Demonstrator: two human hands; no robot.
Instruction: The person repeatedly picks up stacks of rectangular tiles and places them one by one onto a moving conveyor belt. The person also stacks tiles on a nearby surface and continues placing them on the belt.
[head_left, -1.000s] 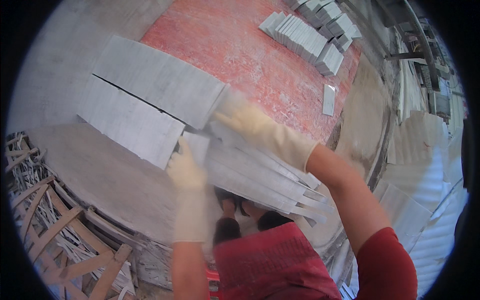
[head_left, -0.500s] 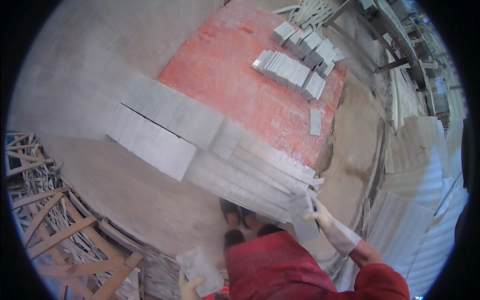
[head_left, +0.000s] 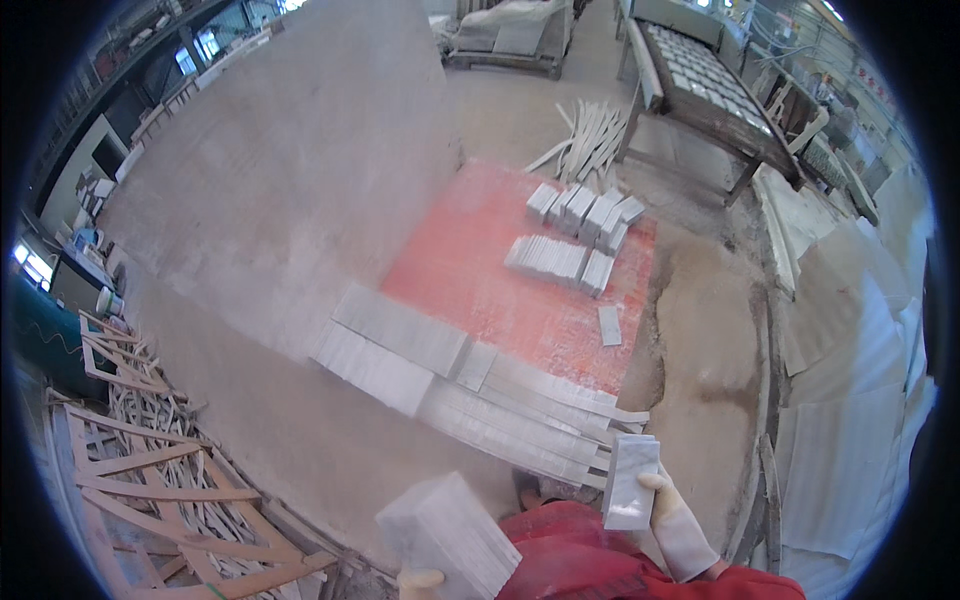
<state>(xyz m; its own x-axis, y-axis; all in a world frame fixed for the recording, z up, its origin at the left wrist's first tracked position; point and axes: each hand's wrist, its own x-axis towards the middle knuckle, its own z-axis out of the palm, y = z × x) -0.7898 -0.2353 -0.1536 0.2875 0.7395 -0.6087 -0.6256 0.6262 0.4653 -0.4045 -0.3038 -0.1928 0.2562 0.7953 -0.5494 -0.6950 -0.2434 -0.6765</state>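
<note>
Both my hands wear pale gloves. At the lower edge, my left hand [head_left: 420, 582] is closed around a thick stack of pale grey-white stone tiles [head_left: 450, 535], tilted and slightly blurred; only a little of the glove shows. My right hand [head_left: 672, 510] grips a thinner stack of white-grey tiles [head_left: 630, 485] by its right side, thumb on the face. Just beyond lie long light-grey stone strips [head_left: 520, 435] and two wide slabs [head_left: 375, 375] side by side. Farther off, on a red surface [head_left: 470, 260], stand rows of tiles [head_left: 550, 258] on edge, with one single tile [head_left: 610, 326] nearby.
Wooden frames [head_left: 170, 490] and thin offcut strips pile up at the left. A conveyor table [head_left: 700, 80] carrying pale pieces stands at the far right. More strips [head_left: 590, 140] lie heaped behind the red surface. Corrugated white sheets [head_left: 835, 470] line the right side.
My view has tilted up, bringing the conveyor and far hall into sight. The left stack has come up, turned so its layered edges show. My right hand still holds its tiles, now more upright.
</note>
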